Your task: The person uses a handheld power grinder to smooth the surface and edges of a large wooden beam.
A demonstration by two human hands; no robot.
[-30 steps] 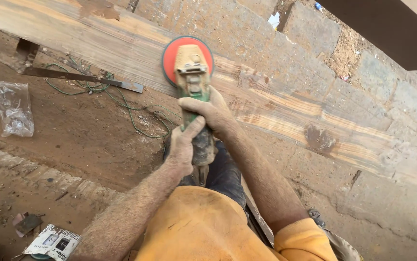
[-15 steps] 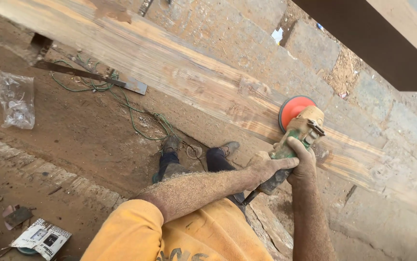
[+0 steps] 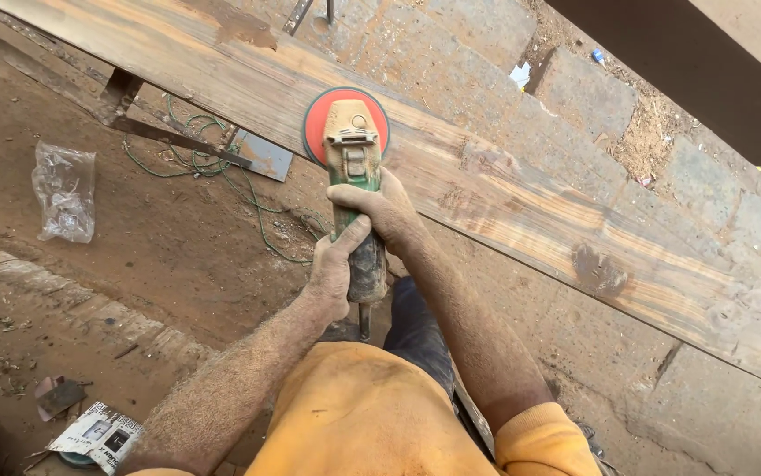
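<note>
Both hands locked on the sander, disc flat on the plank

The right hand (image 3: pixel 380 210) wraps tight round the front of the green sander (image 3: pixel 354 189) body, and the left hand (image 3: pixel 334 269) clamps the rear grip just behind it, so it's a full two-handed hold with no slack. The orange disc (image 3: pixel 320 123) sits on the near edge of the long wooden plank (image 3: pixel 521 198), which runs diagonally across a dusty stone floor (image 3: pixel 178 238). Judging by the surface, the job looks maybe partway: the grain shows pale and clean in stretches, but dark patches remain further right and near the top left. A green cord (image 3: pixel 257 207) trails over the dirt, and a crumpled plastic bag (image 3: pixel 65 192) lies well off to the left.
</note>
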